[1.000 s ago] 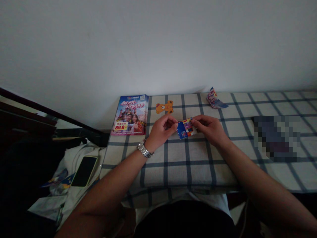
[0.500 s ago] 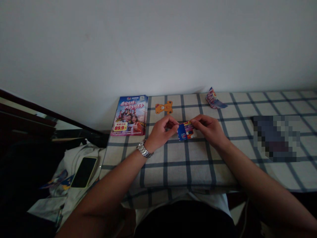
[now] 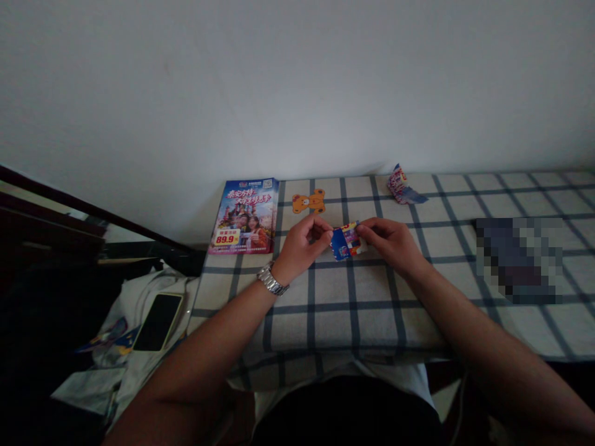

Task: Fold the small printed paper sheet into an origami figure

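Observation:
Both hands pinch a small folded piece of colourful printed paper (image 3: pixel 346 243), blue with red and yellow patches, just above the checked tablecloth (image 3: pixel 353 303). My left hand (image 3: pixel 302 246), with a metal watch on its wrist, grips the paper's left edge with curled fingers. My right hand (image 3: pixel 389 243) holds its right edge between thumb and fingers. The paper sits between the two hands, tilted slightly.
A colourful flyer (image 3: pixel 245 215) lies at the table's far left corner. An orange bear-shaped cutout (image 3: pixel 308 201) lies behind my left hand. A crumpled printed scrap (image 3: pixel 402 186) lies near the wall. A phone (image 3: pixel 158 322) rests on cloth left of the table. A blurred patch (image 3: pixel 518 257) lies at right.
The hands and the folded paper have barely shifted; the fingers adjust their pinch slightly on the paper.

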The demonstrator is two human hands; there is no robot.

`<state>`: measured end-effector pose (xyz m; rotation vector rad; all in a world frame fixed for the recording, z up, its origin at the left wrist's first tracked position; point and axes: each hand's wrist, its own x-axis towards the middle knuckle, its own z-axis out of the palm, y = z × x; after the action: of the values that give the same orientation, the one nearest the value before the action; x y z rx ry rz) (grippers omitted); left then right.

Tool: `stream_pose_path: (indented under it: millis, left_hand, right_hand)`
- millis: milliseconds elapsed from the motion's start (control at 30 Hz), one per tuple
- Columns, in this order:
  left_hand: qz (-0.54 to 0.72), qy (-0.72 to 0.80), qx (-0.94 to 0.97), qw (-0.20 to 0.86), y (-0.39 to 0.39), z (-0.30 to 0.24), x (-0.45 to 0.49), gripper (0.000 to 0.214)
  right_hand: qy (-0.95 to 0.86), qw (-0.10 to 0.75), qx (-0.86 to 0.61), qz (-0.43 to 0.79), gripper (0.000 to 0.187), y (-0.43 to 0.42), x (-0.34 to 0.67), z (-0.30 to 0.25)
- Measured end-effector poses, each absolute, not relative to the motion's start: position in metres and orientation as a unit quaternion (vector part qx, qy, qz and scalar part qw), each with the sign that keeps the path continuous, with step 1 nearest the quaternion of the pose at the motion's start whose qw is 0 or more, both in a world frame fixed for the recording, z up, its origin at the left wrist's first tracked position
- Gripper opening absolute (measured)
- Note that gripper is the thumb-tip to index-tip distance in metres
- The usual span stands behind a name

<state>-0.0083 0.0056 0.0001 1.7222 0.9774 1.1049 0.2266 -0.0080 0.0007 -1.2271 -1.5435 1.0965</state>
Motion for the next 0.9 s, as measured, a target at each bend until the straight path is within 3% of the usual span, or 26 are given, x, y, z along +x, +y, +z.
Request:
stream_pose_path:
  millis: [900]
  left_hand:
    - [0.371, 0.390, 0.724, 0.431, 0.0048, 0.0009, -0.0088, 0.023]
  right_hand:
    - [-0.657, 0.369, -0.498, 0.429, 0.032, -0.0087, 0.2297, 0.0026]
